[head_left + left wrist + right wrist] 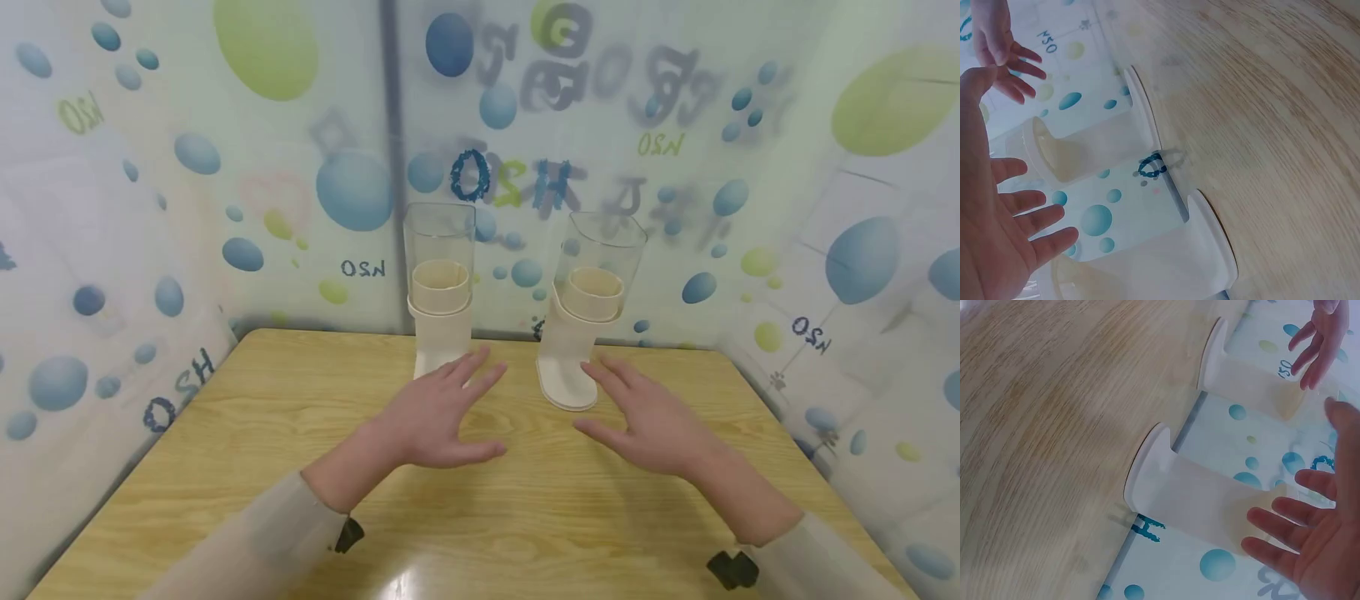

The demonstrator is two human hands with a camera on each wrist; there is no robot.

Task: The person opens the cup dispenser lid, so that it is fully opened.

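Note:
Two cream stands stand upright side by side near the table's back edge, each with a rounded foot and a clear, tall container in its ring. In the head view, the left stand (442,333) has its foot partly hidden behind my left hand (435,421). My right hand (660,425) is in front of the right stand (567,342), its fingertips overlapping the foot's edge in view; whether they touch cannot be told. Both hands have spread fingers and hold nothing. The wrist views show both palms (994,231) (1329,550) facing inward, beside the stands.
The wooden table (300,383) has light grain. Pale curtain-like walls (300,192) printed with blue and green spots and mirrored lettering rise behind it and along both sides. A dark vertical strip (392,167) runs down the back wall.

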